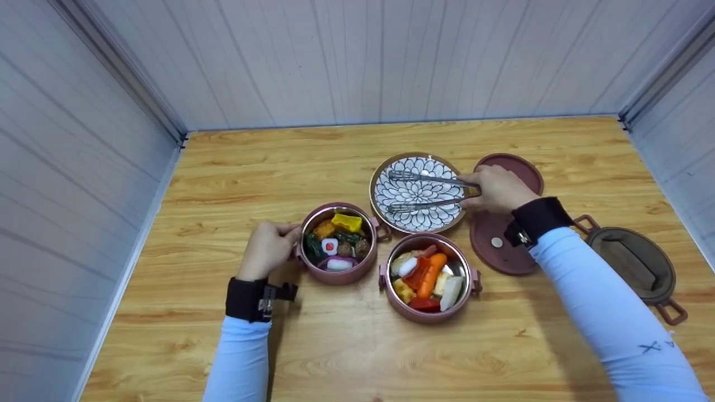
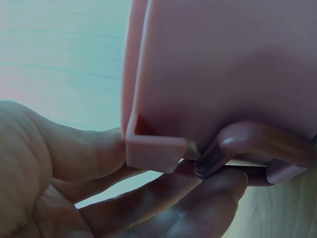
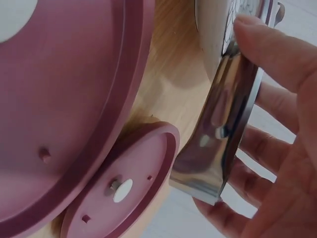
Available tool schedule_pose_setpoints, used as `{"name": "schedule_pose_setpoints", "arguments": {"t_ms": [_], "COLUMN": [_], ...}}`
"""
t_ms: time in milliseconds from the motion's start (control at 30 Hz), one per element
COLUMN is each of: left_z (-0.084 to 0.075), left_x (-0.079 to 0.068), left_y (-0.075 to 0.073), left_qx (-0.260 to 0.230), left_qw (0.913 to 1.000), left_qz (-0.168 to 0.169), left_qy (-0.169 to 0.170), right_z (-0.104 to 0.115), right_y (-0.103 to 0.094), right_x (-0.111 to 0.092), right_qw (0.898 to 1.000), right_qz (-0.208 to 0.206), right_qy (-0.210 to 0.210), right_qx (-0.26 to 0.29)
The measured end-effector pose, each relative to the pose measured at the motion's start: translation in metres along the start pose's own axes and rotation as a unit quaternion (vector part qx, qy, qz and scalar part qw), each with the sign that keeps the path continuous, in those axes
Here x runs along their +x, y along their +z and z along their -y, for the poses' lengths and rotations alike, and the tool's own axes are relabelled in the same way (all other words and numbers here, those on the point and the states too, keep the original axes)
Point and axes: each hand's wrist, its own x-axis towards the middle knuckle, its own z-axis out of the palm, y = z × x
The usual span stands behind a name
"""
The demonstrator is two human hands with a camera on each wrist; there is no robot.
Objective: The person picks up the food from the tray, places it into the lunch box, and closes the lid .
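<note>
My left hand [image 1: 265, 251] holds the left side handle of a pink pot [image 1: 338, 276], its thumb against the handle bracket [image 2: 156, 151] and its fingers around the handle [image 2: 262, 141]. Toy food fills this pot, including a yellow piece [image 1: 347, 222] and a sushi-like roll [image 1: 329, 246]. My right hand [image 1: 499, 190] grips metal tongs [image 1: 433, 180] near their closed end, thumb on one side and fingers on the other. The tongs' two arms are spread above a flower-patterned plate [image 1: 413, 224]. In the right wrist view, the tongs' shiny bend [image 3: 203, 168] lies between thumb and fingers.
A second pink pot [image 1: 427, 316] holds more toy food, with an orange sausage-shaped piece [image 1: 432, 275]. Two maroon lids, a far one [image 1: 528, 173] and a near one [image 1: 497, 262], lie by the right forearm. A dark two-handled piece [image 1: 637, 262] sits far right. Panel walls [image 1: 357, 67] bound the table.
</note>
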Motion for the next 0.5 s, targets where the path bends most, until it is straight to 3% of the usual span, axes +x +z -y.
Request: {"name": "schedule_pose_setpoints", "arguments": {"t_ms": [100,200,300,367,433,500], "left_z": [0.0,0.0,0.0,0.0,0.001,0.002], "left_x": [0.0,0.0,0.0,0.0,0.0,0.0], "left_y": [0.001,0.002,0.002,0.001,0.001,0.0], "left_qx": [0.002,0.013,0.024,0.027,0.028,0.025], "left_qw": [1.0,0.9999,0.9997,0.9996,0.9996,0.9996], "left_qz": [-0.001,-0.006,-0.008,-0.009,-0.008,-0.007], "left_qy": [0.004,0.004,0.005,0.006,0.008,0.008], "right_z": [0.001,0.002,0.003,0.003,0.001,-0.002], "right_y": [-0.002,-0.007,-0.011,-0.012,-0.008,-0.002], "right_x": [-0.006,-0.017,-0.035,-0.05,-0.065,-0.08], "right_qw": [1.0,0.995,0.975,0.959,0.952,0.952], "right_qz": [-0.015,-0.086,-0.192,-0.239,-0.254,-0.238], "right_qy": [0.011,0.034,0.07,0.092,0.113,0.136], "right_qx": [0.003,0.034,0.09,0.119,0.129,0.132]}}
